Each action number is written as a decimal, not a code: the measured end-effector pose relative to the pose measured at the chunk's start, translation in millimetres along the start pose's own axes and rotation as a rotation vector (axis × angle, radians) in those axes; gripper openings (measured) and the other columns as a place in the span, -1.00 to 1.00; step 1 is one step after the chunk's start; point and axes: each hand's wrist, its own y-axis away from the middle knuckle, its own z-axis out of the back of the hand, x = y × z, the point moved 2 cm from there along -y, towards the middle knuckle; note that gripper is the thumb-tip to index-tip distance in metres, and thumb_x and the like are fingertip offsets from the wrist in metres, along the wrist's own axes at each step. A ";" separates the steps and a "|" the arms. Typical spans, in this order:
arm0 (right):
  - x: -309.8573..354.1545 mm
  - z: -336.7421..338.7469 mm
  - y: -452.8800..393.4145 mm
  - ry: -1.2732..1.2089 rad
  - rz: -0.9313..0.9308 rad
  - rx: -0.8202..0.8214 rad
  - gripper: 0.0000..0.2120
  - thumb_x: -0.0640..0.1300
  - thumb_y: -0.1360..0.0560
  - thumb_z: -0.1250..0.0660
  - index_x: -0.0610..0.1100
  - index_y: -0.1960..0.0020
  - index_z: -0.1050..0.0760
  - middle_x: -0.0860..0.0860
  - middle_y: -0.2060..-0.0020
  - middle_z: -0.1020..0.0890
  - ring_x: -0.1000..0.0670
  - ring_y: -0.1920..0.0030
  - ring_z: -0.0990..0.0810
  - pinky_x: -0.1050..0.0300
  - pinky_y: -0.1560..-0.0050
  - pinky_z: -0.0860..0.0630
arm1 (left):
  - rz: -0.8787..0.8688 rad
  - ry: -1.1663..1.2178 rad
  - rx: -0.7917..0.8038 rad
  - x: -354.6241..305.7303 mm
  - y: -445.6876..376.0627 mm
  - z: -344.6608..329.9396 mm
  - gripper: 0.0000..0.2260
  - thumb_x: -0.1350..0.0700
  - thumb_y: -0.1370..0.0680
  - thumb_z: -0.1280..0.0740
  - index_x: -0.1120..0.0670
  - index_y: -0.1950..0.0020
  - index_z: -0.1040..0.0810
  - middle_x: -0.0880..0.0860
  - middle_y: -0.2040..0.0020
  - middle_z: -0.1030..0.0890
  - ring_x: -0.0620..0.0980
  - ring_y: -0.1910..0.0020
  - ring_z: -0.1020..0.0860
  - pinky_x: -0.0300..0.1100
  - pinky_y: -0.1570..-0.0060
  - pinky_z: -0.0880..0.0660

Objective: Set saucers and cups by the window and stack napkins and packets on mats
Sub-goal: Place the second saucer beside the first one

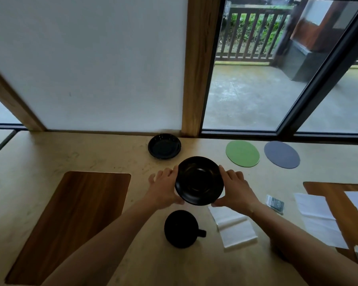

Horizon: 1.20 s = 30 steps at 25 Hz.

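— Head view: what's on the table (70, 153)?
— Brown mat (70, 219) left; a black saucer (199, 180) gripped by its rim between left hand (163, 187) and right hand (235, 189); a second saucer (164, 146) by the window; cup (181, 229) nearest.

A glossy black saucer (199, 180) is seen over the pale beige, faintly mottled table (103, 153). More black saucers (164, 146) are stacked at the table's far edge, and a matt black cup (181, 229) is found nearer the near edge. Toward the far right, a plain green round mat (242, 153) is set beside a plain slate-blue round mat (281, 154). A dark brown wood-grain mat (70, 223) is laid at the left, and another wood-grain mat (327, 189) at the right edge. White napkins (235, 230) are seen, and a packet (275, 203) printed in white and dark green.
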 end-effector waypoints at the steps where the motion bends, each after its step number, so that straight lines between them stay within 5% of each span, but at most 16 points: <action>1: -5.4 1.8 -8.6 0.008 0.004 0.001 0.16 0.22 -0.23 -0.53 -0.05 -0.56 0.12 -0.06 -0.31 -0.33 -0.13 -0.30 -0.23 -0.07 -0.25 -0.34 | 0.004 0.006 0.002 -0.1 -9.7 -0.9 0.03 -0.19 -0.27 -0.51 -0.03 -0.55 0.04 0.01 -0.34 -0.28 0.09 -0.35 -0.22 0.10 -0.38 -0.09; 7: -38.9 6.9 -64.0 0.057 0.001 -0.052 0.15 0.27 -0.22 -0.53 -0.12 -0.55 0.02 -0.07 -0.30 -0.39 -0.13 -0.26 -0.29 -0.04 -0.16 -0.38 | -0.016 -0.049 0.020 -8.0 -80.5 1.4 0.03 -0.19 -0.31 -0.51 0.02 -0.57 0.04 0.04 -0.41 -0.25 0.13 -0.41 -0.21 0.15 -0.41 -0.10; 14: -71.7 -5.7 -127.6 0.069 -0.041 -0.026 0.12 0.29 -0.24 -0.50 -0.10 -0.55 0.04 -0.06 -0.28 -0.42 -0.13 -0.26 -0.27 -0.06 -0.16 -0.37 | -0.006 -0.124 0.066 -2.4 -153.1 -8.5 -0.01 -0.19 -0.35 -0.48 0.00 -0.56 0.07 0.04 -0.47 -0.19 0.09 -0.49 -0.04 0.26 -0.41 0.23; 30: -114.4 -41.1 -224.2 0.023 -0.075 0.046 0.08 0.30 -0.20 -0.51 -0.04 -0.50 -0.03 -0.08 -0.25 -0.45 -0.18 -0.26 -0.28 -0.12 -0.14 -0.40 | 0.004 -0.130 0.079 31.8 -252.9 -51.9 -0.02 -0.23 -0.34 -0.46 -0.03 -0.56 0.04 0.03 -0.49 -0.20 0.12 -0.51 0.08 0.34 -0.37 0.30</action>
